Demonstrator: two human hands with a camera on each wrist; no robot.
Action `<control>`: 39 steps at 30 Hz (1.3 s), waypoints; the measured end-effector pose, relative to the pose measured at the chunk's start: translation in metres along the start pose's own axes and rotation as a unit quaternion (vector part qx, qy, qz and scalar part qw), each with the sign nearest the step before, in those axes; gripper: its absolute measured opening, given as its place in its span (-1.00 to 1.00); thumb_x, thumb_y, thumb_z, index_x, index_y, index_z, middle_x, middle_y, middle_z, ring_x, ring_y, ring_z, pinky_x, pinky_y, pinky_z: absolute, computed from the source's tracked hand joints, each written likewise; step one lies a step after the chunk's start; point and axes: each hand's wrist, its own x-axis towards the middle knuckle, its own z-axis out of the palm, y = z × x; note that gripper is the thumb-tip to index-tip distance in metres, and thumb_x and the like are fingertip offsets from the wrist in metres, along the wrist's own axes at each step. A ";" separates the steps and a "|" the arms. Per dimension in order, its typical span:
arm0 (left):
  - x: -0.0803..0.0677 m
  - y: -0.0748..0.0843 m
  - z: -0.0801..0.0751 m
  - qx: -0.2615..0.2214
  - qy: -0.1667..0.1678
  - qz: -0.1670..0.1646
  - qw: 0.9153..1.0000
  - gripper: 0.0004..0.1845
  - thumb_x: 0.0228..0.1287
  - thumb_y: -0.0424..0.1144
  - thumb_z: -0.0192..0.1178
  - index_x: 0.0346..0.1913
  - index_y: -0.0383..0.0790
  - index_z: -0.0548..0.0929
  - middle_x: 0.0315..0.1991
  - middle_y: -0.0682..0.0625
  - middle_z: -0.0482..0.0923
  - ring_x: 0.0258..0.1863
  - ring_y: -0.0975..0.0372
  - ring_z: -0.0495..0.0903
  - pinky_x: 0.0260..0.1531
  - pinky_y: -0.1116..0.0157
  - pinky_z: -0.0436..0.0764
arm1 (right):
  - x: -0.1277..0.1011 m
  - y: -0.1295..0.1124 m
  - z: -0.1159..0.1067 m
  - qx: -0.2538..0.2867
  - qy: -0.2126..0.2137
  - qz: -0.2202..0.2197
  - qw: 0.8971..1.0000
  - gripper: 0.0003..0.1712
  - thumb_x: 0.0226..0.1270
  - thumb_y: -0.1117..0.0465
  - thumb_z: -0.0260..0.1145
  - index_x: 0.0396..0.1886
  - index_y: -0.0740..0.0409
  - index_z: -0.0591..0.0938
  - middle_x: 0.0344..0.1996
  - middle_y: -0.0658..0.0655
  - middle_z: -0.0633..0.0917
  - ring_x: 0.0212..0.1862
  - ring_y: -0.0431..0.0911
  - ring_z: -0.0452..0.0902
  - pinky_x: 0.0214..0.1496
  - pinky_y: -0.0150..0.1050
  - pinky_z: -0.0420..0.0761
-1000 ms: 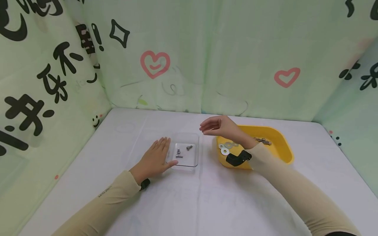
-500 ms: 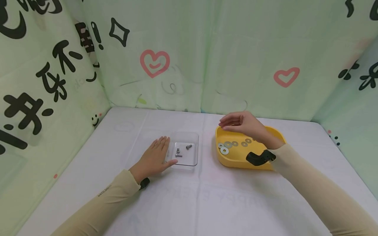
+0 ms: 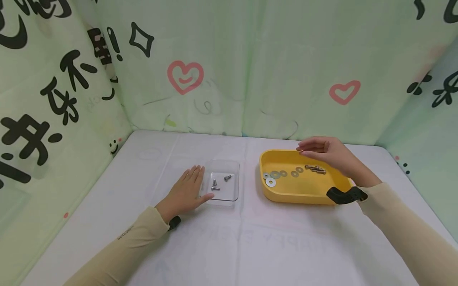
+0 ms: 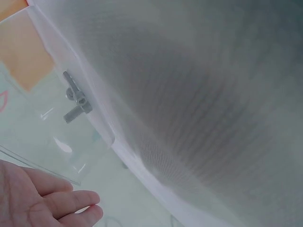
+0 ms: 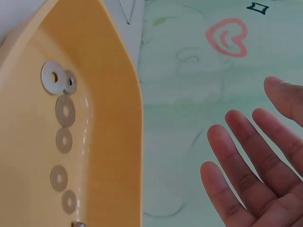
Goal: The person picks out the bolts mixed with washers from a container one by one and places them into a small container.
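In the head view my left hand [image 3: 184, 191] lies with straight fingers along the left side of a clear plastic box [image 3: 229, 194]. Inside that box are 3 small screws [image 3: 227, 178], which the left wrist view shows bunched behind the clear wall. My right hand [image 3: 327, 154] hovers over the back right of a yellow tray [image 3: 297, 197], its fingers loosely bent and holding nothing. Several flat washers [image 3: 275, 174] lie in the tray's left half. A small pile of screws [image 3: 315, 169] sits at its right, just below the right hand.
White cloth [image 3: 200, 246] covers the table. Pale green curtains with printed hearts [image 3: 185, 77] and black characters stand at the back and both sides. A gap of table [image 3: 249, 178] separates the clear box from the yellow tray.
My right hand has moved right, from the gap between box and tray to above the tray's right part, uncovering the washers. The left hand and the box have stayed in place.
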 end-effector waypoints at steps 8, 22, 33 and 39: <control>-0.001 -0.001 0.000 -0.001 0.004 0.003 1.000 -0.04 0.31 0.29 -0.10 0.43 -0.47 -0.01 0.45 -0.33 0.01 0.48 -0.07 -0.03 0.46 0.02 -0.01 | -0.011 0.036 -0.010 -0.051 0.055 0.028 0.997 -0.45 0.36 -0.08 0.15 0.18 0.19 0.49 0.11 0.32 0.56 -0.10 -0.52 0.44 -0.11 -0.74 0.42; -0.001 0.000 -0.001 -0.002 0.008 0.011 1.000 -0.04 0.31 0.28 -0.08 0.42 -0.48 0.00 0.44 -0.33 0.03 0.47 -0.08 -0.01 0.46 0.01 0.01 | -0.029 0.081 -0.016 -0.101 0.096 0.083 0.987 -0.32 0.41 -0.07 0.08 0.32 0.32 0.29 0.24 0.49 0.34 0.21 0.39 0.29 0.19 0.25 0.36; 0.000 0.000 0.000 -0.004 0.005 0.012 1.000 -0.04 0.32 0.28 -0.08 0.42 -0.49 -0.01 0.44 -0.34 0.02 0.47 -0.08 -0.01 0.46 0.01 0.01 | -0.043 0.108 -0.009 -0.188 0.016 0.086 0.978 -0.02 0.43 -0.15 0.00 0.47 0.31 -0.28 0.44 0.48 -0.21 0.41 0.43 -0.25 0.33 0.38 -0.08; 0.000 -0.001 0.001 -0.008 0.007 0.006 1.000 -0.03 0.31 0.29 -0.08 0.43 -0.48 -0.01 0.45 -0.32 0.02 0.48 -0.06 -0.02 0.46 0.02 -0.01 | -0.045 0.116 -0.003 -0.217 -0.006 0.059 0.974 -0.08 0.49 -0.11 -0.08 0.45 0.37 -0.28 0.44 0.44 -0.26 0.44 0.40 -0.41 0.37 0.39 -0.25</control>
